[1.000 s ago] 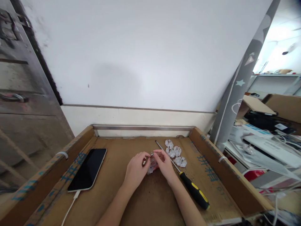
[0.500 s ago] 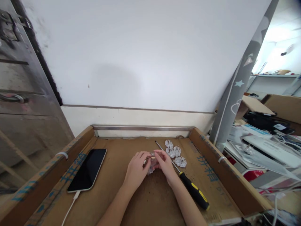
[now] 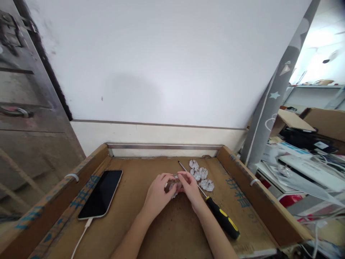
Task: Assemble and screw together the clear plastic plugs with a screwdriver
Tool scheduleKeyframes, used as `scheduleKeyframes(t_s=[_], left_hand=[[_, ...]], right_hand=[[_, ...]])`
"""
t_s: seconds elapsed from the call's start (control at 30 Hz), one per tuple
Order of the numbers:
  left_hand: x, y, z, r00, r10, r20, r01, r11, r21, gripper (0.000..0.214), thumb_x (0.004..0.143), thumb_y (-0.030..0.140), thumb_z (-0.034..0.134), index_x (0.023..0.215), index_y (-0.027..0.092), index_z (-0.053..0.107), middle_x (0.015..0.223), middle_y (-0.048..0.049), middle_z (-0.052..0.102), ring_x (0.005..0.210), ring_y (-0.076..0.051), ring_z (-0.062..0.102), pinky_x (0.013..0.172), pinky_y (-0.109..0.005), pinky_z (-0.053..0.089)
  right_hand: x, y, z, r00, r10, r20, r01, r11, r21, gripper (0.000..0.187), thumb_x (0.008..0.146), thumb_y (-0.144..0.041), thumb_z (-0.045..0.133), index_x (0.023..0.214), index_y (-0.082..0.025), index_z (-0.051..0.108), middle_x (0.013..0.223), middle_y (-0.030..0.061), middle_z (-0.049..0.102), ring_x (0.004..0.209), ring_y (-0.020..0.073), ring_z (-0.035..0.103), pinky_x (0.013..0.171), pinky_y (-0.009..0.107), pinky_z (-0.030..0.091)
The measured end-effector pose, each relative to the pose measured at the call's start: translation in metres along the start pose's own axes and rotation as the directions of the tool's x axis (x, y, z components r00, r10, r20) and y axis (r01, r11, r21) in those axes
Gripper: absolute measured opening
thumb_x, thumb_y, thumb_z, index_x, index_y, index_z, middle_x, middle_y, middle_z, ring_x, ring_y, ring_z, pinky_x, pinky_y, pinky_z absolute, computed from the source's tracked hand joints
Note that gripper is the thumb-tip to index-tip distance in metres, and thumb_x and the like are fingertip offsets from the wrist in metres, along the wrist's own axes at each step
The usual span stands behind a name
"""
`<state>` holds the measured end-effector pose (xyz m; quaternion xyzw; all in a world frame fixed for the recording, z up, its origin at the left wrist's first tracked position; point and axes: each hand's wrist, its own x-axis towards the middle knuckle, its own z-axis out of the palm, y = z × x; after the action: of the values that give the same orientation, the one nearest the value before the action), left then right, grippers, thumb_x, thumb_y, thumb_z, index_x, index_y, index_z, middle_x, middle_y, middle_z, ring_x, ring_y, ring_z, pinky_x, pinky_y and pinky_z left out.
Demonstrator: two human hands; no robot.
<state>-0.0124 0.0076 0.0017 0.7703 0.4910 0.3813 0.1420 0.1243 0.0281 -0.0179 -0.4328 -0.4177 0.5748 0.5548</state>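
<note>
Left hand (image 3: 158, 190) and right hand (image 3: 190, 189) pinch a small, clear plastic piece (image 3: 175, 181) over the middle of the brown, cardboard-lined counter (image 3: 134, 171), seemingly to steady it from both sides, the black-and-yellow-handled screwdriver (image 3: 222, 218) lying right, perhaps within reach.

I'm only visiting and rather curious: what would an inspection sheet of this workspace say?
Surface: cardboard, dark specks, raised sides.
Job's things: clear piece, in both hands, partly hidden; clear plugs, loose, beside the screwdriver.
Clutter: phone, lying at left.
Hands: left hand and right hand, both with fingers on the clear piece.
Cables: white cable, plugged into the phone.
Surroundings: white wall; metal door, left; grey curtain, right.
</note>
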Motion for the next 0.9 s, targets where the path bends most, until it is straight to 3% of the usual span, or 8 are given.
scheduleKeyframes(t_s=[0.4, 0.7, 0.9], left_hand=[[-0.0005, -0.0020, 0.0009, 1.000, -0.012, 0.017, 0.011, 0.997, 0.081, 0.013, 0.084, 0.026, 0.051, 0.092, 0.023, 0.061, 0.093, -0.0023, 0.060, 0.090, -0.019, 0.051, 0.079, -0.032, 0.042], [-0.0003, -0.0004, 0.0005, 1.000, -0.008, 0.001, 0.008, 0.995, 0.099, 0.007, 0.082, 0.022, 0.051, 0.077, 0.021, 0.056, 0.086, -0.0007, 0.059, 0.086, -0.018, 0.052, 0.077, -0.030, 0.041], [-0.0005, -0.0014, 0.0000, 0.999, -0.052, 0.000, 0.052, 0.990, 0.128, 0.011, 0.082, 0.027, 0.053, 0.090, 0.024, 0.060, 0.088, -0.0016, 0.061, 0.085, -0.019, 0.053, 0.075, -0.031, 0.041]], right_hand=[[-0.0009, 0.0014, 0.0020, 0.998, -0.058, 0.024, 0.060, 0.996, -0.063, 0.050, 0.062, -0.056, 0.064, 0.091, -0.016, 0.051, 0.074, 0.0015, 0.057, 0.053, 0.0091, 0.054, 0.040, 0.020, 0.047], [-0.0002, 0.0033, 0.0017, 0.997, -0.080, 0.016, 0.081, 0.993, -0.090, 0.050, 0.064, -0.056, 0.062, 0.093, -0.016, 0.051, 0.078, 0.0030, 0.058, 0.057, 0.0102, 0.055, 0.040, 0.020, 0.046], [0.0002, 0.0039, 0.0007, 0.996, -0.087, 0.015, 0.088, 0.992, -0.095, 0.049, 0.065, -0.055, 0.062, 0.093, -0.016, 0.051, 0.078, 0.0030, 0.057, 0.058, 0.0097, 0.054, 0.040, 0.020, 0.046]])
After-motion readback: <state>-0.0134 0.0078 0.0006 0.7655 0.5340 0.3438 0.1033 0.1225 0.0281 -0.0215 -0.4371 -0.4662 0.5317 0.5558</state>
